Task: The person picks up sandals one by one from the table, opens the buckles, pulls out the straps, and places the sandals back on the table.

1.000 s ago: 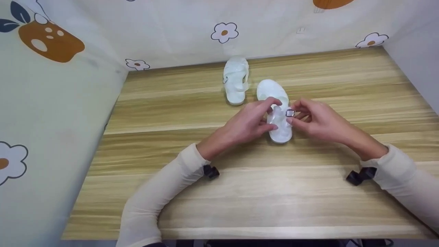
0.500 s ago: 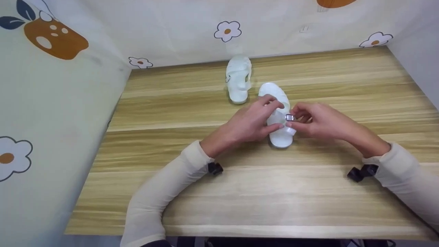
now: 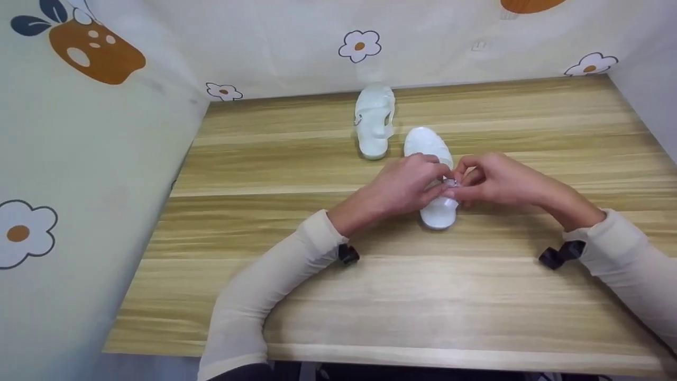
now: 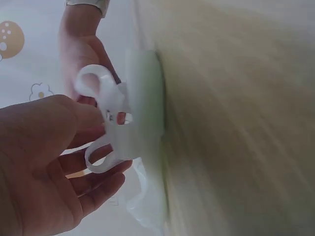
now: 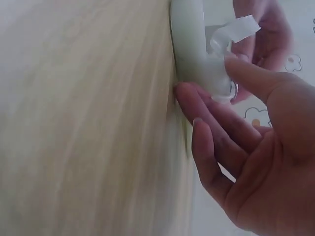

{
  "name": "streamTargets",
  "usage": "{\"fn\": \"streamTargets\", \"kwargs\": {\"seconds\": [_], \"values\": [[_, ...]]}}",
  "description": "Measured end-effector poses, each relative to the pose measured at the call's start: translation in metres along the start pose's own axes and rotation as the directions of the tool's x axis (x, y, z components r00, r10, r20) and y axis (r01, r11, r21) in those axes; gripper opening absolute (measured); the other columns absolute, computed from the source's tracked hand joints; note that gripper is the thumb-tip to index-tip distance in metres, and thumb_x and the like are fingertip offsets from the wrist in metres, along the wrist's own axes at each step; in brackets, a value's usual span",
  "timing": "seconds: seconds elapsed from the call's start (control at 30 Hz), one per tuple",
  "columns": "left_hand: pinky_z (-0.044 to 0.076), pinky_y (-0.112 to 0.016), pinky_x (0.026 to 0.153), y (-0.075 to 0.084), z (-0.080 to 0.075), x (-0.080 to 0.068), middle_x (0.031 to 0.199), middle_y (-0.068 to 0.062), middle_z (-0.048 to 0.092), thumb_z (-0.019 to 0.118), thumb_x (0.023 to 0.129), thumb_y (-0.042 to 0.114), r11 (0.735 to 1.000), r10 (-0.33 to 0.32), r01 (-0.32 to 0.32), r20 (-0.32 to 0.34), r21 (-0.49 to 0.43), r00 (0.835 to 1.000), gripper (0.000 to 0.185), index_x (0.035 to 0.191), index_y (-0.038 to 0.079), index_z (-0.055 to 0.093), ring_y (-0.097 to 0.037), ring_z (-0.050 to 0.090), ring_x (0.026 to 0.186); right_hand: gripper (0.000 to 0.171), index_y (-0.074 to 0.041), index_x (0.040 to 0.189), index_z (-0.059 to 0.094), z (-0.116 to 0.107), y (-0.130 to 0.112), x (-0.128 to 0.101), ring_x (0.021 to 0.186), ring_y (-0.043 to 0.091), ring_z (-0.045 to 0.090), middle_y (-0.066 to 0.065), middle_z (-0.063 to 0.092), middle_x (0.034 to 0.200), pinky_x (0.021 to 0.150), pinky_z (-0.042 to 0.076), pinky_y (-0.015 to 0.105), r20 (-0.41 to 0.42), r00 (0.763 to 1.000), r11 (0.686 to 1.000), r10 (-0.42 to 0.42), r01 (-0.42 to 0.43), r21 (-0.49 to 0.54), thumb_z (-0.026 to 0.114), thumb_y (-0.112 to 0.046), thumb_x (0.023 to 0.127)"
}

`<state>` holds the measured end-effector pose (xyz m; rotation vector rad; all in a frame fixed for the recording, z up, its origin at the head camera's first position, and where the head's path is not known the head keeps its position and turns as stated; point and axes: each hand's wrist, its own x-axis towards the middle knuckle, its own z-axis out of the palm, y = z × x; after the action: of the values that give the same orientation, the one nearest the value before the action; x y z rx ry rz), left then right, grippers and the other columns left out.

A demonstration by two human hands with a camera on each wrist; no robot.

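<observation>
Near the middle of the wooden table (image 3: 296, 159) lies a white sandal (image 3: 435, 211), sole down, with both hands meeting over its strap. The left hand (image 3: 404, 185) comes in from the left side, its fingers curled over the translucent strap (image 4: 106, 98) and pinching it — the left wrist view shows thumb and fingers closed on the strap loops. The right hand (image 3: 492, 180) comes from the right, thumb and forefinger pinching at the small metal buckle (image 3: 450, 182), while its other fingers (image 5: 206, 123) lie loosely bent along the sandal's edge, touching the table. The two hands cover most of the sandal's middle, so only its toe end and heel end show from above. Just beyond it, nearer the back wall, a second white sandal (image 3: 374, 124) lies untouched — close to the first, but apart. Flower-patterned cloth (image 3: 359, 45) hangs behind and to the left of the table.
</observation>
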<state>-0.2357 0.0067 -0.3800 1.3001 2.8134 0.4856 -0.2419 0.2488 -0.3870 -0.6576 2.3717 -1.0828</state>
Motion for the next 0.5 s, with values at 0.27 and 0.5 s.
{"fn": "streamTargets", "kwargs": {"seconds": [0.27, 0.5], "values": [[0.055, -0.029, 0.103, -0.005, 0.008, -0.005, 0.13, -0.001, 0.071, 0.068, 0.108, 0.024, 0.994, 0.027, -0.034, -0.069, -0.105, 0.997, 0.027, 0.133, 0.018, 0.075, -0.015, 0.065, 0.119, 0.029, 0.004, 0.129, 0.065, -0.022, 0.02, -0.008, 0.096, 0.028, 0.079, 0.02, 0.077, 0.116, 0.086, 0.067, 0.039, 0.118, 0.99, 0.981, -0.073, 0.049, 0.189, 0.066, -0.016, 0.109], [0.052, -0.031, 0.111, -0.001, 0.011, -0.006, 0.13, -0.003, 0.072, 0.066, 0.109, 0.022, 0.991, 0.032, -0.043, -0.089, -0.127, 0.996, 0.028, 0.135, 0.013, 0.072, -0.018, 0.065, 0.125, 0.032, 0.009, 0.128, 0.065, -0.017, 0.034, -0.01, 0.093, 0.02, 0.079, 0.019, 0.08, 0.116, 0.087, 0.066, 0.036, 0.072, 0.995, 0.95, -0.065, 0.04, 0.31, 0.072, -0.012, 0.105]]}}
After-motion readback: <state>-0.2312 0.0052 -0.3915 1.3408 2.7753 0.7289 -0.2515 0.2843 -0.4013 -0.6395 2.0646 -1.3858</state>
